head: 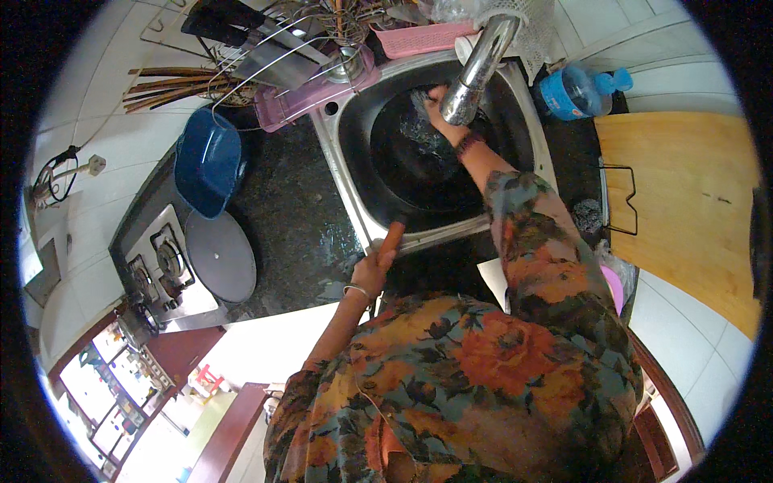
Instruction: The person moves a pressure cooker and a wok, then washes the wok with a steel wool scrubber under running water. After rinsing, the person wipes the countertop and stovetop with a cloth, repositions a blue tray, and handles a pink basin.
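A dark round pan (pixel 416 181) lies inside the black-lined steel sink (pixel 353 187), with some water or foam in it. At the sink's near left corner, my left hand (pixel 368 273) is closed around a brown stick-like handle (pixel 392 237), which seems to belong to the pan. My right hand (pixel 444 111) reaches into the far side of the pan, partly hidden by the chrome faucet (pixel 480 72). By its fingers is a pale, blurred patch (pixel 421 104); I cannot tell whether it is a scrubber or splashing water.
Left of the sink are a blue plastic basin (pixel 208 163), a grey round lid (pixel 220 256) and a gas stove (pixel 172 265). Behind stand a wire rack with cleavers (pixel 284 60) and a pink basket (pixel 423 39). A plastic bottle (pixel 574 93) and wooden board (pixel 676 199) are right.
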### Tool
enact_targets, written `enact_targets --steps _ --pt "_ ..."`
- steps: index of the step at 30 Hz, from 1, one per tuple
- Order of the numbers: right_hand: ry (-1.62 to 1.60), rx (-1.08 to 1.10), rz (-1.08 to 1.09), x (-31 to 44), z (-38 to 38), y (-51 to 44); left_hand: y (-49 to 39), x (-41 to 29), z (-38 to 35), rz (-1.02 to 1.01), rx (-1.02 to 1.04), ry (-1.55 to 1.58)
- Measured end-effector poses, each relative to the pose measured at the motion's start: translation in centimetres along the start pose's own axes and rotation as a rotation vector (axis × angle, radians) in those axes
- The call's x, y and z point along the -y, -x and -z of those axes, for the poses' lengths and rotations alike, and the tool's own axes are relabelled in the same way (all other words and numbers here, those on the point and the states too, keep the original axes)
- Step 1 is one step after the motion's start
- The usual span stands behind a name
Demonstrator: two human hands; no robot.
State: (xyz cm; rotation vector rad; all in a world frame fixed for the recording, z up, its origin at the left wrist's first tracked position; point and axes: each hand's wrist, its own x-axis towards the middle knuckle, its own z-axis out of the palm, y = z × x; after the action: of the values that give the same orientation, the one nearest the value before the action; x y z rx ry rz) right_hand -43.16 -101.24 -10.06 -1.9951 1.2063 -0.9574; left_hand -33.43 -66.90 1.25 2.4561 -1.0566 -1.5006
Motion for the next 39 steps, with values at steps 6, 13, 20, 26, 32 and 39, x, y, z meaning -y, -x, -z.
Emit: enact_targets --steps 6,13,20,26,32,39 --pt "0.025 0.415 -0.062 5.5 -6.6 4.6 -0.7 -0.3 0.1 0.019 0.047 -0.112" --pt "0.075 1.047 0.203 0.7 4.6 12.0 -0.6 1.0 -0.6 -0.025 0.079 0.054" --pt "0.022 0.830 0.288 3.0 3.0 13.1 -0.1 -1.3 0.2 0.035 0.823 1.021" --pt "0.338 0.850 0.490 1.1 -1.6 8.3 -1.0 -4.1 -0.2 0.078 0.894 1.455" --pt "0.397 0.621 0.516 -2.4 -5.4 1.3 -1.4 -4.8 0.4 0.184 0.825 1.221" --pt "0.575 0.526 0.371 -7.5 2.9 1.1 0.9 -5.1 1.9 0.181 0.648 1.171"
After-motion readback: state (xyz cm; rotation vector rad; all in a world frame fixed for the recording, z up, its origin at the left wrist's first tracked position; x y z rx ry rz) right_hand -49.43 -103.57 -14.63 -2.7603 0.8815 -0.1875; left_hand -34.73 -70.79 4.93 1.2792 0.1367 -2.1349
